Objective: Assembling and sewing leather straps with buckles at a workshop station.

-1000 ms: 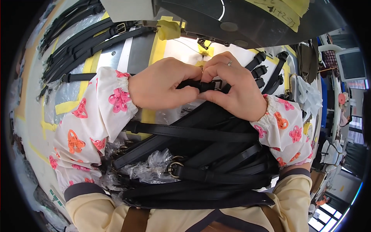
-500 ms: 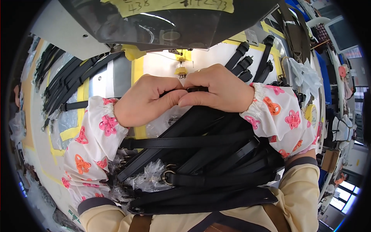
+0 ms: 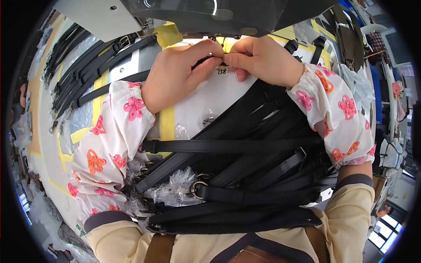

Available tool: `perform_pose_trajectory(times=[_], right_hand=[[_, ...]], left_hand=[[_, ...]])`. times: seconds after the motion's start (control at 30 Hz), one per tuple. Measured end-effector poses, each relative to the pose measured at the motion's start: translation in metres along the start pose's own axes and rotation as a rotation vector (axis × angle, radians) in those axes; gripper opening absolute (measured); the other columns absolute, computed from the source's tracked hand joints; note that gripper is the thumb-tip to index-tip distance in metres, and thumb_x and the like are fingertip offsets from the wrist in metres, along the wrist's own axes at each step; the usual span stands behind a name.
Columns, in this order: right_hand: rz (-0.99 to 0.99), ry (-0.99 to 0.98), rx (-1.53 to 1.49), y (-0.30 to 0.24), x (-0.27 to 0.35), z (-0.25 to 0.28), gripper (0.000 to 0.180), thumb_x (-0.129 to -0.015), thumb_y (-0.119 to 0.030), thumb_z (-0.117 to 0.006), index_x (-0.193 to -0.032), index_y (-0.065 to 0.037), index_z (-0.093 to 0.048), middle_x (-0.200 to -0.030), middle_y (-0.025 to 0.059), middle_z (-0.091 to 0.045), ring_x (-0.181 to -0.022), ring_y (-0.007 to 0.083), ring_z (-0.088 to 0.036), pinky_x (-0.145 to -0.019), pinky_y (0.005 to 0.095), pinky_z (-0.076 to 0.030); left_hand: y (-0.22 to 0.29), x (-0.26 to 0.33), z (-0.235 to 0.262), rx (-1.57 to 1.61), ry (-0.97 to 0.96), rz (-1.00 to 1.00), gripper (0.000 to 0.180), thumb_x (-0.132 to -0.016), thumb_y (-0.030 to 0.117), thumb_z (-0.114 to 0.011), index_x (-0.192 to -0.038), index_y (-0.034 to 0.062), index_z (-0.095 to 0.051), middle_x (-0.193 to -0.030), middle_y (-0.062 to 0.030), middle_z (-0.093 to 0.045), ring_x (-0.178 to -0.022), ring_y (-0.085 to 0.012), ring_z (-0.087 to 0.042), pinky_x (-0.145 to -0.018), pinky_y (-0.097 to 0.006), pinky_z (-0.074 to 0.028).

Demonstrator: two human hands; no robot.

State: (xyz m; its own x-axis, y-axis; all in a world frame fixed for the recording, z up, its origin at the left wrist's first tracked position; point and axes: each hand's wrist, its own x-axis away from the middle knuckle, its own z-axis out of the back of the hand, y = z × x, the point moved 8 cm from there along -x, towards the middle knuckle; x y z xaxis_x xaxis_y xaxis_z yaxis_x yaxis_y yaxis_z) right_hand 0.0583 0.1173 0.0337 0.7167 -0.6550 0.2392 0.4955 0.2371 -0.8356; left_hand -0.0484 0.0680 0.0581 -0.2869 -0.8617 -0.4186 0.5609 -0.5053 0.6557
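Observation:
My left hand (image 3: 177, 74) pinches a narrow black strap (image 3: 199, 62) between thumb and fingers, close under the front of a dark machine head (image 3: 237, 17). Against it, the fingertips of my right hand (image 3: 265, 59) are closed on the strap's end, which they mostly hide. Both hands meet over a white work plate (image 3: 193, 109), beside small yellow-taped parts below the machine. Nearer to me, a heap of black straps (image 3: 245, 164) lies across the plate and my lap, some with metal rings or buckles.
More black straps (image 3: 94, 65) lie in a bundle at the far left, some with buckles. Crumpled clear plastic (image 3: 175, 190) sits among the near straps. Brown straps (image 3: 344, 33) and a whitish plastic bag (image 3: 357, 85) are at the far right. Yellow tape (image 3: 166, 127) borders the plate.
Both hands have moved away from me, with the strap, to just under the machine head. My right fingers have shifted on the strap's end. The whole view has tilted slightly downward.

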Motion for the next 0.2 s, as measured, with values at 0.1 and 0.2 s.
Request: perform_pose_trajectory(times=[0.1, 0.2], right_hand=[[-0.038, 0.003, -0.071, 0.0003, -0.0058, 0.0025, 0.025, -0.084, -0.022, -0.056, -0.075, -0.001, -0.065, -0.060, 0.0035, -0.062, -0.051, 0.0076, -0.054, -0.047, 0.0218, -0.041], [-0.130, 0.010, -0.063, 0.0025, -0.0054, 0.0068, 0.024, -0.084, -0.022, -0.057, -0.075, -0.003, -0.066, -0.060, 0.0036, -0.061, -0.053, 0.0084, -0.055, -0.049, 0.0213, -0.041]], left_hand=[[-0.0041, -0.0011, 0.0022, 0.001, -0.005, 0.013, 0.013, -0.081, 0.014, -0.061, -0.093, 0.0093, -0.060, -0.077, -0.0110, -0.061, -0.070, -0.0297, -0.059, -0.059, -0.035, -0.045], [-0.0057, 0.0006, -0.0003, -0.105, -0.077, -0.061, 0.015, -0.086, 0.009, -0.057, -0.100, 0.0032, -0.059, -0.084, -0.0088, -0.063, -0.077, -0.0183, -0.060, -0.071, -0.028, -0.046]])
